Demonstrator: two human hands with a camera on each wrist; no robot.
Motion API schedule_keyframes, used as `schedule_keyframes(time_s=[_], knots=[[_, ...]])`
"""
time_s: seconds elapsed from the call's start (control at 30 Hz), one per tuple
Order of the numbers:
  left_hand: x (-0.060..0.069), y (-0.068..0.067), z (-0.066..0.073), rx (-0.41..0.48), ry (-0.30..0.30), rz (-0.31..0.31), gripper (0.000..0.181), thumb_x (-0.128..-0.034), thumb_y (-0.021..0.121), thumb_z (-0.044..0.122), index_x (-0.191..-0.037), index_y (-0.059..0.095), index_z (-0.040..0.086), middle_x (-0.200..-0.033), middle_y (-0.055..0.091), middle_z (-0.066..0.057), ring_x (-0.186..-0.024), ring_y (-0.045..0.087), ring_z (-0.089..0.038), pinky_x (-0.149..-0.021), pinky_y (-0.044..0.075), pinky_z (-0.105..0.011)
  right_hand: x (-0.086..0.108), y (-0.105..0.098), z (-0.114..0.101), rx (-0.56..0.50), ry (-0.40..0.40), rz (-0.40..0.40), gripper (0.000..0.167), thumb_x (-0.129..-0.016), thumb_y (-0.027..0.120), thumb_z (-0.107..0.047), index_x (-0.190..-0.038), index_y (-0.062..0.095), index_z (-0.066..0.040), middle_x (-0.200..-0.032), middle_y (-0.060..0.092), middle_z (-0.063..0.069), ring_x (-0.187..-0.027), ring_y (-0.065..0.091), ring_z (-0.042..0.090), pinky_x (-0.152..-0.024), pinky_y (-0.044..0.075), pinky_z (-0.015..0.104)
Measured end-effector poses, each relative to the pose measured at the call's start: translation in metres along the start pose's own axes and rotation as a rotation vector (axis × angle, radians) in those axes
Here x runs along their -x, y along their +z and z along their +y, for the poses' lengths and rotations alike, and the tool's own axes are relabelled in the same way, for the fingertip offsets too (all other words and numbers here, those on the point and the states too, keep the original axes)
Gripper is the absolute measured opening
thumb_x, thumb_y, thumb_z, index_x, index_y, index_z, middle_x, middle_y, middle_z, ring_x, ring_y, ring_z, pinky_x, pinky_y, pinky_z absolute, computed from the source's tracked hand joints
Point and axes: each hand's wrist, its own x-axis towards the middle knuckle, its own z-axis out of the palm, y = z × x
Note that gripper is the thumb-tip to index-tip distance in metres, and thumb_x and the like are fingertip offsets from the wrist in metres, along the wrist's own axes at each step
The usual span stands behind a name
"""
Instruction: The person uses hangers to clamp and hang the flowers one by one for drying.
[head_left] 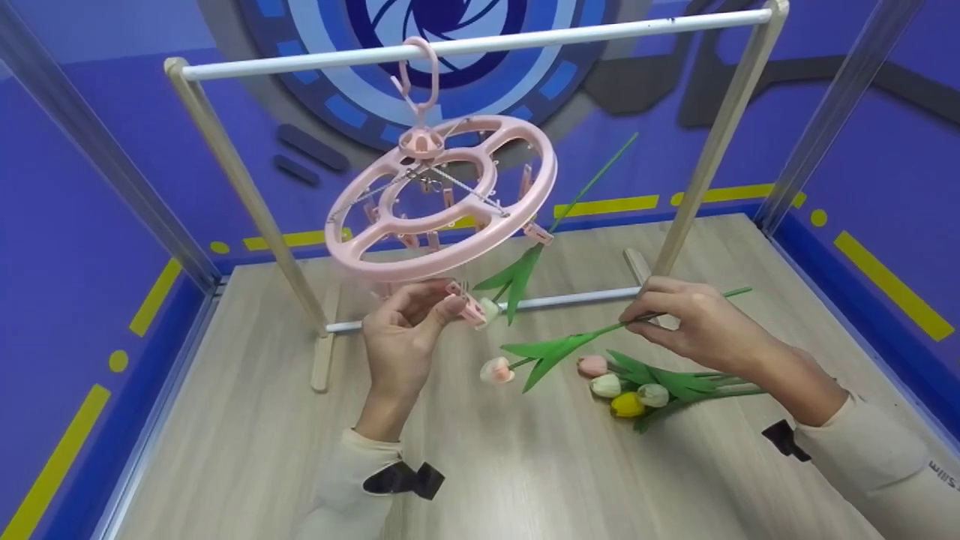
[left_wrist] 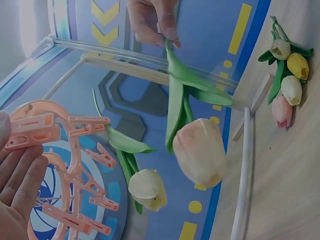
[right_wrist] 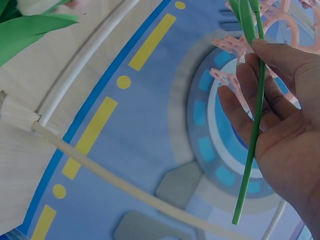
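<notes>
My left hand [head_left: 405, 337] pinches a pink clothespin [head_left: 466, 304] at the near underside of a round pink hanger [head_left: 442, 262]. In the left wrist view that clothespin [left_wrist: 32, 131] lies between thumb and fingers. My right hand [head_left: 690, 319] pinches the green stem of a pale pink tulip [head_left: 497, 370], whose bloom points left, apart from the clothespin. In the right wrist view the stem [right_wrist: 250, 160] runs down past the palm. A white tulip [left_wrist: 146, 189] hangs bloom down from another clothespin [head_left: 538, 233] on the hanger's right side.
The hanger hooks over the white top bar [head_left: 600, 34] of a wooden-legged rack [head_left: 720, 142]. On the table [head_left: 525, 480] lies a bunch of pink, white and yellow tulips [head_left: 628, 405], below my right hand. Blue patterned walls [head_left: 75, 225] stand around the table.
</notes>
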Motion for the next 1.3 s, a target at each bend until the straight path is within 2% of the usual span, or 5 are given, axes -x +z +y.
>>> schedule_keyframes(time_s=[0.2,0.7,1.0,1.2,1.3], knots=[[-0.001,0.000,0.000,-0.038,-0.007,-0.006,0.021,-0.0930,0.081,0.000,-0.113,0.075,-0.004,-0.103,0.079,-0.008,-0.094,0.078,-0.025,-0.085,0.064,-0.040,-0.010,0.001,-0.006,-0.003,-0.040,0.009,0.032,-0.080,0.087,0.011,-0.102,0.078,-0.011,-0.096,0.071,-0.003,-0.080,0.066,0.011,-0.076,0.050,0.008],[-0.002,0.004,-0.001,-0.032,-0.004,-0.016,0.020,-0.0926,0.082,0.001,-0.111,0.076,-0.003,-0.102,0.079,-0.006,-0.095,0.078,-0.026,-0.088,0.064,-0.041,-0.032,0.004,-0.016,-0.022,-0.083,0.016,0.034,-0.080,0.086,0.013,-0.104,0.077,-0.009,-0.097,0.071,-0.001,-0.084,0.067,0.015,-0.084,0.051,0.007],[-0.001,0.006,0.000,-0.031,0.021,-0.021,0.020,-0.0928,0.081,0.001,-0.112,0.076,-0.002,-0.103,0.080,-0.006,-0.098,0.077,-0.026,-0.091,0.063,-0.041,-0.046,0.008,-0.022,-0.020,-0.112,0.022,0.031,-0.080,0.088,0.010,-0.103,0.079,-0.009,-0.095,0.069,-0.001,-0.082,0.066,0.015,-0.079,0.053,0.010],[0.000,0.009,-0.001,-0.022,0.008,-0.025,0.020,-0.0932,0.081,0.002,-0.112,0.076,-0.002,-0.104,0.080,-0.005,-0.099,0.077,-0.027,-0.092,0.062,-0.041,-0.054,0.009,-0.026,-0.027,-0.174,0.059,0.030,-0.080,0.088,0.010,-0.101,0.080,-0.009,-0.093,0.068,0.000,-0.080,0.064,0.016,-0.077,0.050,0.011],[0.000,0.010,0.000,-0.018,-0.003,-0.011,0.020,-0.0927,0.082,0.002,-0.111,0.076,-0.002,-0.104,0.080,-0.005,-0.098,0.077,-0.027,-0.094,0.061,-0.041,-0.058,0.011,-0.029,-0.018,-0.172,0.059,0.029,-0.080,0.088,0.009,-0.101,0.080,-0.010,-0.093,0.068,0.000,-0.081,0.063,0.016,-0.075,0.051,0.015]])
